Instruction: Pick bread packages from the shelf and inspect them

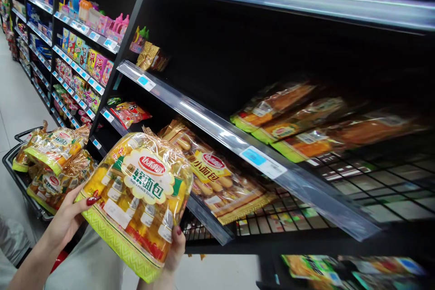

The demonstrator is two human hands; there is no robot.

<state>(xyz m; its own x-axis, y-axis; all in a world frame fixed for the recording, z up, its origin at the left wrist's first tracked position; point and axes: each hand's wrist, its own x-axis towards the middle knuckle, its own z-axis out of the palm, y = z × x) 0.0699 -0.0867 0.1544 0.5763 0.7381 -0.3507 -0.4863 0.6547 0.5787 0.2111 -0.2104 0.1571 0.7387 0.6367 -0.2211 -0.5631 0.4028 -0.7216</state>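
Observation:
Both my hands grip a clear bag of soft French bread (139, 186), tilted, with a yellow-green patterned lower edge and a white-and-red label facing me. My left hand (70, 213) is closed on its left side, thumb in front. At the lower right edge my right hand (175, 249) pinches it, most of its fingers hidden behind the bag. To the left, several similar bread bags (59, 145) fill a black basket (9, 163). Just beyond the held bag, a large bag of small breads (217, 176) lies on a lower wire shelf.
Several long packaged breads (292, 118) lie on the shelf at right. A clear price rail (217, 127) juts out along that shelf's front. Boxed snacks (84, 54) line shelves farther left. More packets (312, 269) lie at lower right. Pale floor tiles (13, 99) run along the left.

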